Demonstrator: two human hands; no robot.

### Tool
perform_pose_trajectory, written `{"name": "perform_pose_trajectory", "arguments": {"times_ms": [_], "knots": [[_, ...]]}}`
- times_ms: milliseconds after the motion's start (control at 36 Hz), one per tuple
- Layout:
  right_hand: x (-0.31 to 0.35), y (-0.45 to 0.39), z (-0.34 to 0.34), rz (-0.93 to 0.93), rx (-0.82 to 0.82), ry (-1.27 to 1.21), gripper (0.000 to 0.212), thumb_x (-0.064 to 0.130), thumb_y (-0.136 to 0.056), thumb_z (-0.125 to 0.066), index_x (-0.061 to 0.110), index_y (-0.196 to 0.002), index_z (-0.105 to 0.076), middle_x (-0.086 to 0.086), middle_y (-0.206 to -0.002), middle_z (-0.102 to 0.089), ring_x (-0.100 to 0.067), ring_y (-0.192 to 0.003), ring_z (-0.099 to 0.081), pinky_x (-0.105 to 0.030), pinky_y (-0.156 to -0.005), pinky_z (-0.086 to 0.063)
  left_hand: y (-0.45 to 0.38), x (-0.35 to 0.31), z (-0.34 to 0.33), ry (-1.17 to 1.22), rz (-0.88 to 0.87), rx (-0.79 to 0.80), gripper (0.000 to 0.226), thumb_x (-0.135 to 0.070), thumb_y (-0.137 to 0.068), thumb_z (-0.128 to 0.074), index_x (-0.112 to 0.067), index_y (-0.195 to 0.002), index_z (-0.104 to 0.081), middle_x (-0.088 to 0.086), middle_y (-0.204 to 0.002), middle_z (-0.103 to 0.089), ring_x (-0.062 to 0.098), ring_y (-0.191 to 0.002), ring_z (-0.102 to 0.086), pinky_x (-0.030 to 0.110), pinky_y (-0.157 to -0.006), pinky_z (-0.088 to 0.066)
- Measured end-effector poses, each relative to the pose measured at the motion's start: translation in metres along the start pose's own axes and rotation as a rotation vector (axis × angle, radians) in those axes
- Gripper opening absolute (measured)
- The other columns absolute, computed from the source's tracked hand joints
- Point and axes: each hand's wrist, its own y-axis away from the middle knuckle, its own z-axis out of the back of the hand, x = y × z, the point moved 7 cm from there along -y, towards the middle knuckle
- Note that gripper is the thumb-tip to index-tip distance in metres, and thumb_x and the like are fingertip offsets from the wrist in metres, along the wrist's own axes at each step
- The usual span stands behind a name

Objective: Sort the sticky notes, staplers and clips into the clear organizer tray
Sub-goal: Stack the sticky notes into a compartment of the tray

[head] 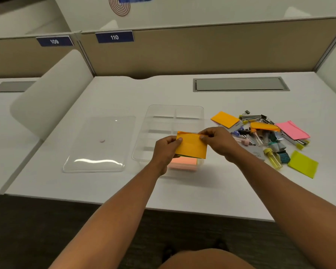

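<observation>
Left hand [166, 150] and right hand [217, 141] both pinch an orange pad [191, 145], one per side, held above the near end of the tray [175, 111]. Pink pad [182, 164] sits in the tray's near compartment. Lid [99, 144] lies left of tray. Right of tray: pile [264, 133] of pads, staplers, clips.

An orange sticky note pad [191, 145] sits pinched between the thumb and fingers of both hands, its top sheet curling up at the far edge. Directly below the fingers, the clear organizer tray [175, 111] holds a pink pad [182, 164]. Right of the fingers lie loose orange [225, 119], pink [293, 130] and yellow-green [303, 164] pads, staplers [250, 117] and binder clips [242, 132] in a heap.
</observation>
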Motion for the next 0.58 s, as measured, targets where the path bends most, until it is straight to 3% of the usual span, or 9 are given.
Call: {"name": "perform_pose_trajectory", "arguments": {"times_ms": [83, 167, 306, 361, 472, 583], "knots": [[0.0, -0.005, 0.005, -0.011, -0.058, 0.006, 0.024, 0.022, -0.097, -0.058, 0.013, -0.116, -0.069, -0.005, -0.114, -0.064, -0.02, -0.105, -0.055, -0.033, -0.086, -0.044, -0.001, -0.003, 0.01, -0.038, -0.041, -0.092, 0.021, -0.024, -0.095, -0.058, -0.012, -0.11, -0.068, 0.006, -0.105, -0.07, 0.023, -0.09, -0.066, 0.028, -0.065, -0.054], [-0.001, -0.005, 0.004, 0.006, -0.076, 0.134, 0.023, 0.023, -0.097, -0.056, 0.014, -0.115, -0.069, -0.006, -0.114, -0.064, -0.019, -0.102, -0.054, -0.032, -0.081, -0.043, -0.001, -0.001, 0.019, -0.068, -0.052, -0.15, 0.018, -0.019, -0.095, -0.056, -0.012, -0.103, -0.07, 0.003, -0.093, -0.074, 0.015, -0.075, -0.066, 0.027, -0.065, -0.053], [-0.005, -0.007, -0.013, 0.024, -0.016, 0.402, 0.025, 0.024, -0.096, -0.055, 0.014, -0.114, -0.069, -0.009, -0.119, -0.065, -0.027, -0.108, -0.058, -0.036, -0.086, -0.048, 0.001, -0.001, 0.028, -0.107, -0.07, -0.2, 0.015, -0.02, -0.094, -0.056, -0.017, -0.096, -0.07, -0.001, -0.088, -0.074, 0.015, -0.076, -0.066, 0.029, -0.07, -0.053], [0.014, -0.01, -0.054, 0.021, -0.047, 0.504, 0.025, 0.025, -0.095, -0.055, 0.015, -0.113, -0.07, -0.008, -0.118, -0.067, -0.027, -0.107, -0.059, -0.035, -0.085, -0.048, -0.017, 0.005, 0.066, -0.105, -0.09, -0.123, 0.015, -0.02, -0.094, -0.056, -0.016, -0.096, -0.07, 0.0, -0.088, -0.074, 0.015, -0.075, -0.066, 0.028, -0.068, -0.051], [0.009, -0.007, -0.059, 0.061, -0.055, 0.659, 0.026, 0.027, -0.093, -0.054, 0.018, -0.112, -0.071, -0.008, -0.113, -0.067, -0.028, -0.103, -0.059, -0.037, -0.083, -0.051, -0.014, 0.002, 0.059, -0.133, -0.111, -0.087, 0.015, -0.02, -0.094, -0.057, -0.014, -0.097, -0.071, 0.001, -0.088, -0.074, 0.014, -0.073, -0.066, 0.025, -0.064, -0.049], [0.006, 0.001, -0.061, 0.144, -0.16, 0.767, 0.037, 0.032, -0.09, -0.063, 0.017, -0.124, -0.061, -0.01, -0.119, -0.055, -0.029, -0.107, -0.053, -0.041, -0.08, -0.053, -0.013, 0.002, 0.056, -0.161, -0.113, -0.073, 0.016, -0.019, -0.095, -0.057, -0.012, -0.1, -0.071, 0.002, -0.088, -0.074, 0.015, -0.075, -0.067, 0.024, -0.063, -0.049]]}}
